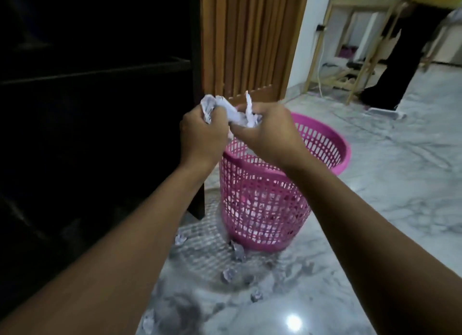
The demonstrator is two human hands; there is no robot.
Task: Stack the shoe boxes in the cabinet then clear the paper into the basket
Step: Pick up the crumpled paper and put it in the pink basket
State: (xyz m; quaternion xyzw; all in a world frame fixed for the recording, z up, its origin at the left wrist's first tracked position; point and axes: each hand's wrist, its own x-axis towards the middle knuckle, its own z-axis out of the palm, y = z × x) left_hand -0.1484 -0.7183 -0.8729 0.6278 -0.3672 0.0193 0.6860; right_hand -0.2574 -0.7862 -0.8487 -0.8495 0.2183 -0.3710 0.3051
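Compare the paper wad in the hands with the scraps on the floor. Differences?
The held wad is gripped by left hand and right hand, up in the air; the floor scraps lie loose beside the pink basket. The held wad is one large bundle; the floor scraps are several small balls. Both are crumpled white paper, not in the basket.

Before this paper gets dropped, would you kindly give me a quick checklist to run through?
1. Left hand and right hand grip the crumpled paper: ok.
2. Pink basket upright, mouth open: ok.
3. Paper squarely over the mouth: cannot tell.
4. Floor cleared: not ok; paper scraps lie by the basket.
5. Shoe boxes stacked: cannot tell; the cabinet is dark.
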